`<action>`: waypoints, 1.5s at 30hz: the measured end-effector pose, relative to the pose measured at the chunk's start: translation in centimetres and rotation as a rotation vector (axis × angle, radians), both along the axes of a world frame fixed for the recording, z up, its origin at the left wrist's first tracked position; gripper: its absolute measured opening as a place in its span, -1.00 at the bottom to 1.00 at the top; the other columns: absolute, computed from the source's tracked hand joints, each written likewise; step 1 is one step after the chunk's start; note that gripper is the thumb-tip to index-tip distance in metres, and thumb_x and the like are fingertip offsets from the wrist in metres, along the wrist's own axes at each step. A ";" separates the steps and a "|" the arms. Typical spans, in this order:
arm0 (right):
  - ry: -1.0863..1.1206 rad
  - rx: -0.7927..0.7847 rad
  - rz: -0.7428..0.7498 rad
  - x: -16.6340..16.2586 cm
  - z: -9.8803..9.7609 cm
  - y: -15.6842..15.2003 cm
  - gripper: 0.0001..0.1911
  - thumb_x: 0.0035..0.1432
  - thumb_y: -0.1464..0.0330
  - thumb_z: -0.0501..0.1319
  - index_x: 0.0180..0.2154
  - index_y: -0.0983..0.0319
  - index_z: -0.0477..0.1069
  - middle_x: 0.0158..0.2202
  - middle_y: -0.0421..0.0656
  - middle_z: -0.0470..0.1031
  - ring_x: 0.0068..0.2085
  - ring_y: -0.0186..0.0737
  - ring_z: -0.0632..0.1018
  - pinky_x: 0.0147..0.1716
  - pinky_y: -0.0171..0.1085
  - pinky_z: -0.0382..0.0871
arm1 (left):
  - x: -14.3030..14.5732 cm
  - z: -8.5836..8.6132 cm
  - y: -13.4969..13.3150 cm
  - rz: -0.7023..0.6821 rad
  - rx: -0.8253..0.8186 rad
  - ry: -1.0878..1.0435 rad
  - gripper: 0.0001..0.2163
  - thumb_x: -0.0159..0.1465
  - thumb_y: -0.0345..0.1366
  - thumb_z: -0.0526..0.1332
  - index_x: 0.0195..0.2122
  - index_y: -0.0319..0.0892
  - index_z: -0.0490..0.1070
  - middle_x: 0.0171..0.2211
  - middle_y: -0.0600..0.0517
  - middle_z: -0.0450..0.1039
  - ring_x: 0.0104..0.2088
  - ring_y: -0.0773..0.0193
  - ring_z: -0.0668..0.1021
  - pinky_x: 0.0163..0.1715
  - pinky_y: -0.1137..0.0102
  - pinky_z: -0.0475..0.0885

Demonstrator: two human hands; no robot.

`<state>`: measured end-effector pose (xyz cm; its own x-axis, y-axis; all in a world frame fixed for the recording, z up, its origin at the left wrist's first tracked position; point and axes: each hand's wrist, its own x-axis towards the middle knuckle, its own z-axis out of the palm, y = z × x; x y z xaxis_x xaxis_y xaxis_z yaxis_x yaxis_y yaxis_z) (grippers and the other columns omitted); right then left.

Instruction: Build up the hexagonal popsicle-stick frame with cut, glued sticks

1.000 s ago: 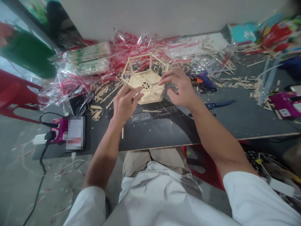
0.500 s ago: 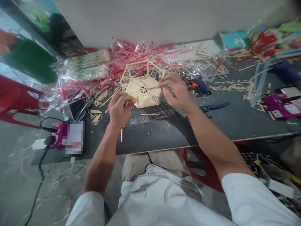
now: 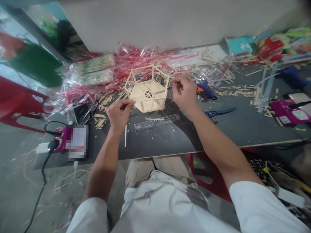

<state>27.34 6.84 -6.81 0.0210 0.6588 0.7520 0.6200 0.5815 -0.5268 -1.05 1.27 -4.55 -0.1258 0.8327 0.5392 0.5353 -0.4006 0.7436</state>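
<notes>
A six-sided model of thin wooden sticks (image 3: 148, 92) stands on the dark tabletop, with upright posts, a top rail and a low slatted railing at its front. My left hand (image 3: 119, 114) is closed in a pinch just off the model's front left corner. To the right of the model, my right hand (image 3: 185, 94) is curled, thumb and fingers brought together near a corner post. Whatever either pinch holds, if anything, is too small to make out. Loose sticks, one a single stick (image 3: 125, 136), lie in front of the model.
A blue glue gun (image 3: 206, 89) and a dark blue cutter-like tool (image 3: 221, 112) lie to the right. Stick bundles in plastic (image 3: 96, 66), red-striped wrappers (image 3: 138, 55) and stick scraps spread behind. A phone (image 3: 77, 142) and a purple power strip (image 3: 61, 139) sit at the left edge.
Both hands have drawn outward from the model: my left hand to the left and slightly down, my right hand to the right. The model stays in place.
</notes>
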 end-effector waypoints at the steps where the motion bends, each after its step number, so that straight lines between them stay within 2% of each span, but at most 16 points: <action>1: 0.002 -0.001 0.007 0.0 0.0 0.0 -0.87 0.33 0.26 0.18 -0.19 0.09 0.49 -0.17 -0.04 0.55 -0.22 -0.07 0.58 -0.21 -0.01 0.63 | 0.0 -0.1 0.0 -0.002 -0.007 0.007 -0.91 0.24 -0.24 0.43 -0.35 -0.12 0.63 -0.51 0.12 0.63 -0.48 0.33 0.67 -0.42 0.47 0.55; 4: -0.002 0.002 0.010 -0.2 0.0 0.0 -0.89 0.30 0.28 0.18 -0.21 0.10 0.48 -0.20 -0.06 0.56 -0.24 -0.09 0.58 -0.21 -0.03 0.63 | 0.2 -0.2 0.1 -0.024 -0.013 0.035 -0.90 0.25 -0.25 0.40 -0.38 -0.12 0.60 -0.57 0.14 0.59 -0.54 0.36 0.62 -0.46 0.49 0.51; 7: -0.012 -0.010 -0.004 -0.5 0.0 -0.1 -0.88 0.31 0.28 0.16 -0.22 0.08 0.48 -0.21 -0.08 0.57 -0.20 -0.08 0.59 -0.15 -0.01 0.62 | 0.2 -0.1 0.2 -0.056 -0.026 0.065 -0.88 0.30 -0.27 0.32 -0.38 -0.11 0.60 -0.55 0.14 0.60 -0.58 0.39 0.60 -0.53 0.52 0.47; 12: -0.005 -0.040 0.013 -0.5 -0.1 -0.1 -0.87 0.31 0.29 0.16 -0.22 0.09 0.48 -0.19 -0.06 0.57 -0.19 -0.06 0.60 -0.10 0.03 0.61 | 0.2 -0.2 0.4 -0.139 -0.016 -0.076 -0.81 0.39 -0.30 0.17 -0.25 -0.14 0.60 -0.33 0.05 0.67 -0.32 0.30 0.73 -0.43 0.50 0.61; 15: -0.012 -0.028 0.016 -0.4 -0.3 0.0 -0.86 0.32 0.28 0.15 -0.23 0.09 0.49 -0.21 -0.07 0.57 -0.18 -0.05 0.60 -0.12 0.02 0.61 | 0.3 -0.1 0.4 -0.090 0.039 -0.122 -0.81 0.30 -0.39 0.19 -0.24 -0.13 0.63 -0.28 0.05 0.69 -0.27 0.28 0.74 -0.36 0.45 0.66; 20: -0.030 -0.015 0.027 0.1 -1.0 0.4 -0.86 0.35 0.22 0.17 -0.20 0.08 0.49 -0.20 -0.07 0.56 -0.23 -0.08 0.58 -0.19 -0.02 0.62 | 0.2 0.5 0.3 0.078 0.039 -0.120 -0.94 0.12 -0.43 0.39 -0.43 -0.13 0.60 -0.41 0.11 0.67 -0.36 0.31 0.70 -0.31 0.44 0.62; 22: -0.028 -0.015 0.044 0.2 -1.2 0.5 -0.86 0.35 0.23 0.18 -0.19 0.09 0.49 -0.19 -0.07 0.54 -0.24 -0.09 0.57 -0.19 -0.03 0.60 | 0.0 0.6 0.6 0.124 0.045 -0.108 -0.87 0.06 -0.39 0.48 -0.47 -0.13 0.53 -0.49 0.15 0.61 -0.45 0.37 0.64 -0.39 0.49 0.56; 24: -0.025 -0.015 0.053 0.2 -1.1 0.5 -0.88 0.34 0.26 0.19 -0.20 0.10 0.48 -0.19 -0.07 0.53 -0.24 -0.09 0.57 -0.18 -0.04 0.58 | -0.2 0.4 0.9 0.100 -0.001 -0.138 -0.81 0.04 -0.38 0.50 -0.46 -0.13 0.48 -0.55 0.19 0.53 -0.55 0.43 0.56 -0.51 0.54 0.47; 27: -0.033 -0.010 0.044 -0.1 -0.8 0.3 -0.89 0.31 0.34 0.16 -0.23 0.13 0.46 -0.22 -0.08 0.55 -0.22 -0.11 0.57 -0.18 -0.07 0.55 | -0.7 -0.3 1.5 0.007 -0.178 -0.211 -0.87 0.11 -0.42 0.41 -0.38 -0.13 0.47 -0.58 0.20 0.49 -0.62 0.44 0.52 -0.60 0.56 0.42; 29: -0.055 -0.012 0.042 -0.3 -0.6 0.1 -0.87 0.29 0.38 0.13 -0.24 0.15 0.46 -0.22 -0.08 0.56 -0.24 -0.14 0.57 -0.20 -0.10 0.54 | -0.8 -0.8 1.8 -0.046 -0.251 -0.235 -0.92 0.18 -0.44 0.30 -0.32 -0.14 0.52 -0.51 0.15 0.56 -0.55 0.40 0.60 -0.52 0.53 0.53; 31: -0.077 -0.017 0.051 -0.4 -0.5 0.1 -0.87 0.26 0.41 0.12 -0.26 0.15 0.45 -0.22 -0.08 0.57 -0.27 -0.16 0.57 -0.23 -0.12 0.52 | -0.9 -1.1 1.9 -0.079 -0.234 -0.226 -0.83 0.21 -0.47 0.20 -0.29 -0.15 0.59 -0.43 0.09 0.62 -0.42 0.36 0.68 -0.33 0.47 0.63; 33: -0.088 -0.020 0.067 -0.5 -0.4 0.1 -0.89 0.23 0.43 0.14 -0.28 0.15 0.42 -0.24 -0.10 0.57 -0.28 -0.17 0.56 -0.25 -0.13 0.51 | -0.7 -1.2 1.9 -0.095 -0.199 -0.212 -0.75 0.21 -0.49 0.16 -0.27 -0.15 0.63 -0.38 0.08 0.65 -0.33 0.34 0.71 -0.19 0.43 0.66; 37: -0.096 -0.003 0.097 -0.5 -0.4 0.1 -0.89 0.18 0.48 0.16 -0.32 0.15 0.39 -0.28 -0.13 0.55 -0.32 -0.20 0.55 -0.31 -0.18 0.48 | -0.1 -0.9 1.6 -0.054 -0.195 -0.212 -0.84 0.11 -0.44 0.35 -0.29 -0.13 0.64 -0.40 0.09 0.67 -0.34 0.30 0.71 -0.22 0.41 0.64; 40: -0.092 0.007 0.098 -0.4 -0.4 0.1 -0.87 0.18 0.50 0.15 -0.31 0.15 0.40 -0.26 -0.12 0.56 -0.32 -0.19 0.56 -0.29 -0.15 0.48 | 0.2 -0.4 1.1 -0.006 -0.159 -0.160 -0.81 0.05 -0.37 0.47 -0.28 -0.11 0.63 -0.46 0.13 0.63 -0.43 0.32 0.66 -0.33 0.44 0.59; 43: -0.090 -0.015 0.084 -0.3 -0.3 0.0 -0.87 0.20 0.49 0.15 -0.29 0.15 0.41 -0.24 -0.10 0.56 -0.32 -0.17 0.55 -0.24 -0.10 0.50 | 0.2 0.3 0.6 0.020 -0.085 -0.063 -0.88 0.19 -0.33 0.39 -0.23 -0.10 0.62 -0.41 0.11 0.63 -0.48 0.36 0.62 -0.39 0.44 0.53; 45: -0.088 -0.030 0.082 -0.3 -0.4 0.0 -0.87 0.21 0.48 0.16 -0.29 0.15 0.42 -0.23 -0.10 0.57 -0.29 -0.16 0.56 -0.22 -0.10 0.50 | 0.2 0.8 0.2 0.046 -0.015 0.023 -0.90 0.24 -0.38 0.34 -0.24 -0.09 0.62 -0.32 0.09 0.65 -0.33 0.32 0.65 -0.24 0.40 0.57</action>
<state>27.04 6.87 -7.19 -0.0991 0.6777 0.7286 0.6153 0.6172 -0.4904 -0.86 1.47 -3.72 -0.1520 0.8341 0.5302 0.5697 -0.3644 0.7366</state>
